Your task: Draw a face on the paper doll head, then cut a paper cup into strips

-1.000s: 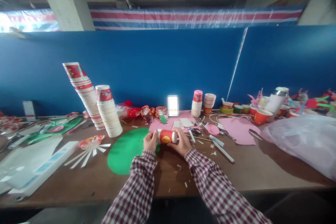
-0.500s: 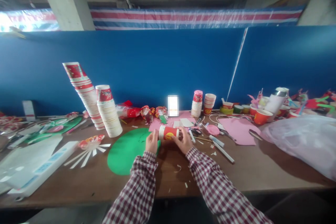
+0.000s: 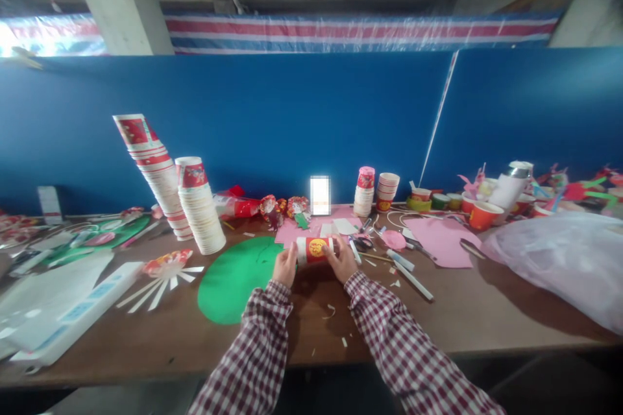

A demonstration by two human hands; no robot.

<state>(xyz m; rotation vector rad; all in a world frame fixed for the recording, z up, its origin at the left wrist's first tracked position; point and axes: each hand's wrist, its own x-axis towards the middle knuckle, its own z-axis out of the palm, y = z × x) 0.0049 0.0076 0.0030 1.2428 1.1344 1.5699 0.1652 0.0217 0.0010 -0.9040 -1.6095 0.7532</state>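
While the bare left hand (image 3: 284,267) has its thumb and fingers pinching the left end of a white-ended red paper cup (image 3: 317,249) with a round yellow emblem, the bare right hand (image 3: 343,263) has its fingers closed on the right end, so neither set is spread. Cup's lying sideways between them, emblem toward the camera, roughly midway along the brown surface (image 3: 389,331) and back from its front edge. Can't really tell if its underside touches anything. Both wrists poke out of burgundy-and-white checked cloth sleeves (image 3: 263,345).

Just beside the left hand there's a big rounded bright green paper sheet (image 3: 228,292) lying flat. Past the fingers, toward the back edge, is a pale pink paper sheet (image 3: 309,233) with some white paper pieces (image 3: 344,227) on it. Right of the right hand it's kinda messy, with a long white stick (image 3: 413,281) and a second pink paper sheet (image 3: 440,243).

Farther out, two tall stacks of red-and-white paper cups (image 3: 200,224) stand toward the back left corner, and two shorter cup stacks (image 3: 365,198) sit near the back edge. A long white box with blue markings (image 3: 82,318) is closer to the front left corner. Over by the right edge there's a puffy translucent plastic bag (image 3: 559,272), and a blue panel (image 3: 292,123) runs along the back.
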